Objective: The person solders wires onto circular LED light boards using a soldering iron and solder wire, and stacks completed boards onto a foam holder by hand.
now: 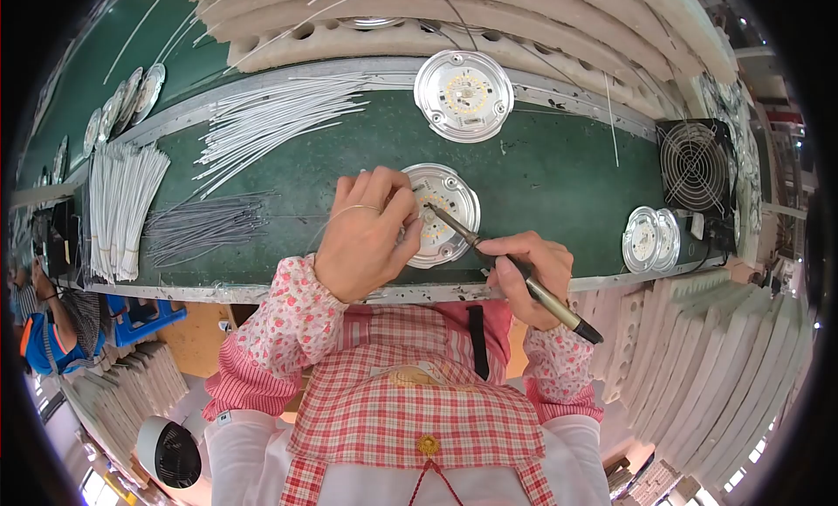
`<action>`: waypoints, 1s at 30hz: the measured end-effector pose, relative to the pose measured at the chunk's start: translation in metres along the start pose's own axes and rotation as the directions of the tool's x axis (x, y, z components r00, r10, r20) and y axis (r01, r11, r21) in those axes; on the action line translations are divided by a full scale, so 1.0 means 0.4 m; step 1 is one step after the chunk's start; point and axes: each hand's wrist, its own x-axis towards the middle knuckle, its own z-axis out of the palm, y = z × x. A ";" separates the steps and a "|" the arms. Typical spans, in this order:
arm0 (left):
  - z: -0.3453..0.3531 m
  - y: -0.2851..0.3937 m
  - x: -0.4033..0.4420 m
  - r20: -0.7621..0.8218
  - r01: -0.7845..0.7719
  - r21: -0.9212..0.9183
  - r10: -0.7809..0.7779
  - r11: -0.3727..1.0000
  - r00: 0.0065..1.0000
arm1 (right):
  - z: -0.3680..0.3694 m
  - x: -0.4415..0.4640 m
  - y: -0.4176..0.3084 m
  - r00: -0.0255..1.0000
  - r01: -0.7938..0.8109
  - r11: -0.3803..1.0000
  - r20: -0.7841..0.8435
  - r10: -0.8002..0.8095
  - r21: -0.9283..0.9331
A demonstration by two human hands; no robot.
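Burn risk from any slip of soldering iron (550,303), gripped in right hand (539,263) at 4 o'clock of disc (443,242), toward left hand (365,237), bunched at 9, contents unclear.

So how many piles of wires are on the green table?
3: a white pile toward the back, a white bundle at the left, and a grey pile beside that bundle. Others could be hidden.

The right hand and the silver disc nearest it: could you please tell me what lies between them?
In the head view, the soldering iron reaches from the right hand over the silver disc, with green benchtop below the gap.
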 end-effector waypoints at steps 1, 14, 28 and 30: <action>-0.001 0.000 0.000 0.001 -0.002 0.003 0.002 1.000 1.000 | 0.002 0.001 -0.002 1.000 0.003 1.000 -0.004 -0.003 0.003; 0.003 -0.015 -0.016 -0.011 -0.061 0.034 0.062 0.998 0.998 | 0.049 -0.057 0.003 0.913 -0.346 0.880 -0.098 0.395 0.324; -0.032 -0.028 -0.024 0.121 -0.258 0.242 0.235 0.935 0.965 | 0.151 0.029 -0.001 0.998 -0.024 0.876 -0.061 -0.006 -0.482; -0.073 -0.067 0.017 0.063 -0.131 0.116 0.125 0.985 0.990 | 0.149 0.015 -0.007 0.995 -0.055 0.881 -0.098 0.011 -0.470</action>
